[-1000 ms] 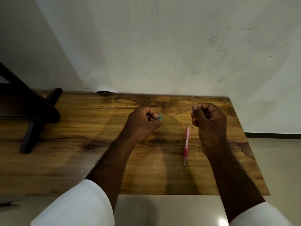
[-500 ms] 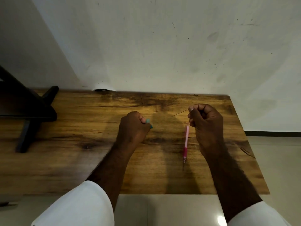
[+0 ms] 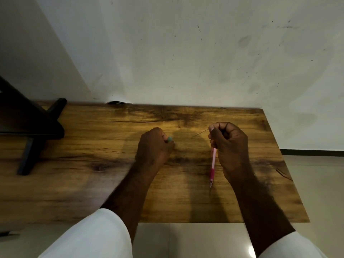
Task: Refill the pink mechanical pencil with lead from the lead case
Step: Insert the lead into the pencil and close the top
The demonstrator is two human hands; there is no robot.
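Observation:
My left hand (image 3: pixel 154 146) is a closed fist low over the middle of the wooden table (image 3: pixel 93 183), gripping a small teal lead case (image 3: pixel 169 139) that peeks out between the fingers. My right hand (image 3: pixel 230 144) pinches a thin dark lead (image 3: pixel 200 133) between thumb and forefinger; the lead points left towards the case. The pink mechanical pencil (image 3: pixel 213 164) lies lengthwise, tip towards me, right beside that hand. Its far end is hidden behind the fingers, so I cannot tell whether the hand touches it.
A black stand (image 3: pixel 31 131) takes up the table's left end. A marked white wall runs along the far edge, with a small white object (image 3: pixel 119 102) at its foot. The table's right edge (image 3: pixel 284 164) drops to a pale tiled floor.
My left hand has moved left and lower with the lead case. My right hand has shifted slightly left, now covering the pencil's far end. The pencil has not moved.

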